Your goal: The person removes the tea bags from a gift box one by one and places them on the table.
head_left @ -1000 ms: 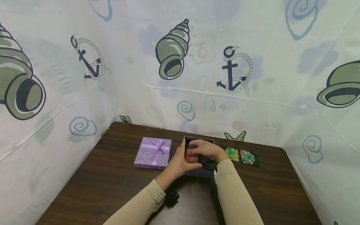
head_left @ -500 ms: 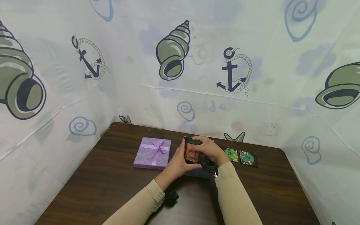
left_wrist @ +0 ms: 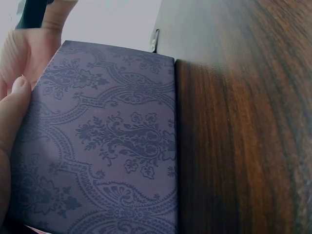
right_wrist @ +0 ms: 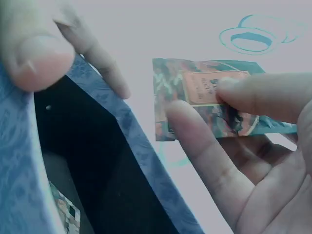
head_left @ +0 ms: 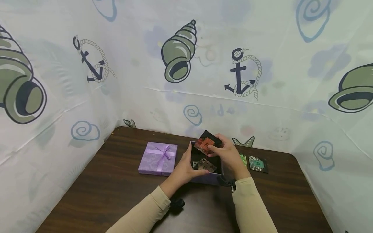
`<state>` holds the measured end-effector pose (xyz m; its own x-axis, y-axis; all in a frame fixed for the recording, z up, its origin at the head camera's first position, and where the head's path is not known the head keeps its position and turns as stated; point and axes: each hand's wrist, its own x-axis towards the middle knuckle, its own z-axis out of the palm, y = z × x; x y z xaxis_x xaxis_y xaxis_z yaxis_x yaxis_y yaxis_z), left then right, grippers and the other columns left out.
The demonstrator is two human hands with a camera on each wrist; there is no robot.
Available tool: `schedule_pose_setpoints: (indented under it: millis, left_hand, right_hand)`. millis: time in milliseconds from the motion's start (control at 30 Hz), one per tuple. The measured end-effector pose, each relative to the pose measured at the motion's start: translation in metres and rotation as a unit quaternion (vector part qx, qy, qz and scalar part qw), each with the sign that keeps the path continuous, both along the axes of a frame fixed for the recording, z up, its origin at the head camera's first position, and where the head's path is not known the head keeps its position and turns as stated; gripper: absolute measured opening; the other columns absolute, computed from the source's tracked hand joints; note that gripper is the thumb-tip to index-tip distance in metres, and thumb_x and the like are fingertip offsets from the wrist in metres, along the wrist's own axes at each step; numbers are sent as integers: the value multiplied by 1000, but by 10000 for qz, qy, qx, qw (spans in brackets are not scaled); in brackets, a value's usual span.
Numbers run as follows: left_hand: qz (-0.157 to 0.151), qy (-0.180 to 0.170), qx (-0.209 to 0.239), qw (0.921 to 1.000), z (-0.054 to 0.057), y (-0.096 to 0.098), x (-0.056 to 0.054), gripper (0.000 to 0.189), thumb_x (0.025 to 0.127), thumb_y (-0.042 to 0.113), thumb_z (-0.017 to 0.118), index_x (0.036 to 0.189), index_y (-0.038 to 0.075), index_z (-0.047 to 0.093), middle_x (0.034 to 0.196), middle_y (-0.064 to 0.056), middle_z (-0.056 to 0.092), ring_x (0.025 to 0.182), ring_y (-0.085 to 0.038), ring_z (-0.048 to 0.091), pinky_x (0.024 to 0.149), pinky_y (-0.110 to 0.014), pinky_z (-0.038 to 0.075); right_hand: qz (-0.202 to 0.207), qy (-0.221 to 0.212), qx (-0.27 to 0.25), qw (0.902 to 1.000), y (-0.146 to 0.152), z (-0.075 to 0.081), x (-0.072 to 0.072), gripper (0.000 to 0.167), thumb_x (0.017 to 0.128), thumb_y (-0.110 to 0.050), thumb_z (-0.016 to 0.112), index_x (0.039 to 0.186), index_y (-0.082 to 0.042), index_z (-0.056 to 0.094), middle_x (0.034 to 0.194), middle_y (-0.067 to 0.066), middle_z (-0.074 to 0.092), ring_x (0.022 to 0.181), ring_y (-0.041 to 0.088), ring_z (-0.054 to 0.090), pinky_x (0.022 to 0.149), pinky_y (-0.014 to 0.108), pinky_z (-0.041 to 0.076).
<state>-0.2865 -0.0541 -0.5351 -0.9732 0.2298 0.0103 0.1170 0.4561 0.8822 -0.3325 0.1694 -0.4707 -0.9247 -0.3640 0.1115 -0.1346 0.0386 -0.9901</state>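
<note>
My right hand (head_left: 231, 157) pinches a small sachet (head_left: 205, 144) with an orange label and dark back, tilted above the open purple gift box (head_left: 206, 179). In the right wrist view, thumb and fingers hold the sachet (right_wrist: 168, 83) by its printed face. My left hand (head_left: 183, 168) holds the box at its left side, thumb along the front; in the left wrist view its thumb touches the patterned purple wall (left_wrist: 112, 141). Inside the black-lined box lies a brownish sachet (head_left: 205, 165), with part of another light-marked one (head_left: 194, 164) beside it.
The purple lid (head_left: 150, 161) with its ribbon bow lies left of the box. Right of the box are a teal-labelled sachet (head_left: 258, 164) and a green one (head_left: 243, 159), partly hidden by my right arm. A patterned cloth (head_left: 140, 64) hangs behind the brown table (head_left: 110, 191).
My right hand has lifted the orange-labelled sachet up out of the box, toward the upper right, uncovering the sachets beneath. The left hand has stayed on the box.
</note>
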Motion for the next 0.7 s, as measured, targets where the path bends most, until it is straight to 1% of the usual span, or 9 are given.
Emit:
schedule_pose_setpoints:
  millis: [33,100,167,233,267,367,433,600,700]
  left_hand:
    - [15,-2,-9,10000,0,0,0,142,80,52,96,178,20,-2,181,-25,16,166,-49,24,126,-72,32]
    - [39,0,-11,10000,0,1,0,142,80,51,97,178,20,-2,181,-25,16,166,-48,24,127,-71,32]
    - [60,9,-15,10000,-1,1,-1,143,80,51,97,178,20,-2,181,-25,17,166,-48,24,127,-71,32]
    - [66,-11,-4,10000,-2,2,-2,143,79,51,97,178,20,-2,181,-25,17,166,-47,24,127,-71,32]
    - [69,-28,12,10000,-2,1,-2,143,79,51,97,178,21,-2,181,-24,17,166,-47,23,127,-72,31]
    - [61,-47,55,10000,-1,2,-2,145,78,52,98,178,21,-2,181,-24,16,166,-48,23,127,-72,31]
    - [35,-59,62,10000,-2,2,-2,145,78,53,97,178,22,-3,182,-24,16,166,-47,23,127,-72,31]
    - [13,-24,-19,10000,-4,3,-1,144,79,55,96,177,24,-4,182,-22,14,167,-46,22,127,-71,31]
    - [86,33,-25,10000,-2,3,0,144,79,52,97,178,24,-3,182,-22,16,167,-46,24,128,-70,31]
  right_hand:
    - [-75,79,-10,9999,2,2,2,44,105,-12,74,144,-2,56,126,26,65,93,23,76,79,46,68]
    - [-251,162,13,9996,5,5,5,49,105,-11,74,148,-5,51,127,24,66,85,19,73,73,40,67]
    - [-473,196,102,9986,9,6,8,52,104,-13,75,149,-9,49,124,19,68,74,16,67,65,35,63]
    - [-617,184,183,9978,13,6,10,54,104,-15,76,149,-10,46,120,13,68,73,13,63,64,33,59]
    - [-671,192,218,9973,16,5,11,54,104,-16,77,148,-10,46,118,11,68,73,12,61,64,33,58]
    - [-775,247,319,9962,25,2,13,52,105,-19,76,145,-9,46,113,7,66,78,12,62,67,34,59]
    - [-870,313,414,9949,34,-2,15,53,105,-20,75,148,-9,45,112,7,66,77,12,60,64,33,57]
    - [-1256,207,299,9914,57,-12,18,61,107,-17,72,156,-14,37,123,11,69,83,11,66,69,27,60]
    - [-1557,117,276,9874,67,-18,18,64,107,-21,73,154,-13,31,130,14,66,86,9,65,75,26,62]
